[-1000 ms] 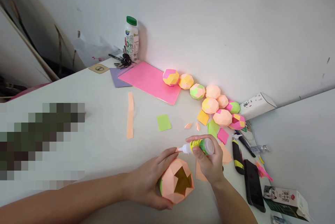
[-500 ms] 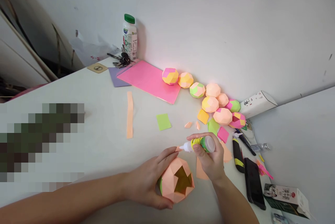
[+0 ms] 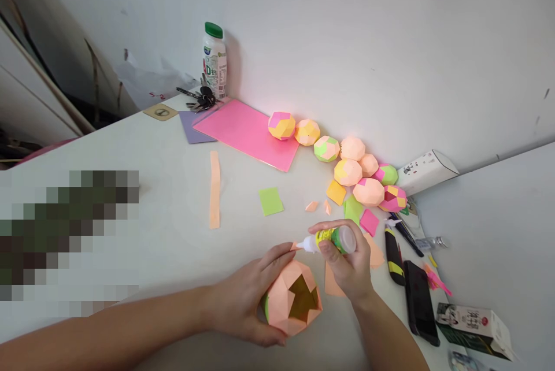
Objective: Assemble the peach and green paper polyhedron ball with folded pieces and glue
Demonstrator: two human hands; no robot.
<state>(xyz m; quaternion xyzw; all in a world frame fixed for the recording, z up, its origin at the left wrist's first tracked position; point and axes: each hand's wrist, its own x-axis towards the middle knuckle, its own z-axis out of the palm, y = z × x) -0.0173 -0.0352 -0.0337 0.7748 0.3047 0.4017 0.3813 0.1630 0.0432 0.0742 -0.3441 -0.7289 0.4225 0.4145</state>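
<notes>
My left hand is closed round a peach faceted paper ball, whose open side faces right and shows a dark yellow-brown inside. A bit of green shows at the ball's left. Between the index and middle fingertips of that hand sticks out a small peach paper piece. My right hand grips a glue bottle with a white nozzle and a yellow-green label. Its tip points left and meets the small peach piece. Under my right hand lies a larger peach sheet, partly hidden.
Several finished paper balls line the wall. A pink sheet, a peach strip, a green square and two small peach pieces lie on the table. To the right are a cutter, phone and carton.
Almost nothing differs. Both hands keep their hold, with the glue nozzle still at the small peach piece; the view has shifted very slightly.
</notes>
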